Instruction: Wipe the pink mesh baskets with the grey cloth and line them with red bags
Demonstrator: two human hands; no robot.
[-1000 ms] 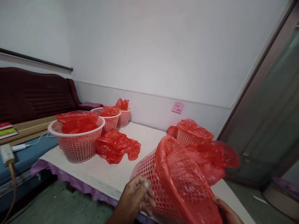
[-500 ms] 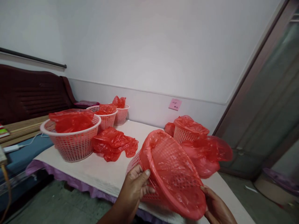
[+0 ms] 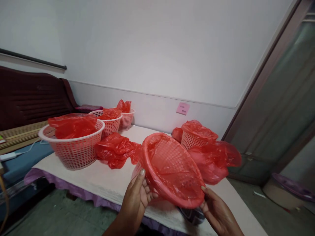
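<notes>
From the person's head we look forward and down across a white-topped table (image 3: 118, 183), facing the far wall (image 3: 157, 49). The left hand (image 3: 135, 198) and right hand (image 3: 218, 209) sit close to us at the near edge. Our wide view takes in a dark wooden bench (image 3: 29, 98) at far left and a greenish panel (image 3: 275, 108) at right.

Dim, soft light is palest on the wall (image 3: 157, 49) above the left grip (image 3: 136, 195), glints dot the red plastic (image 3: 172, 167) just right of it, shadow darkens the floor (image 3: 73, 209) to its left, and the door frame (image 3: 269, 65) far right of it looks soft and stretched.
</notes>
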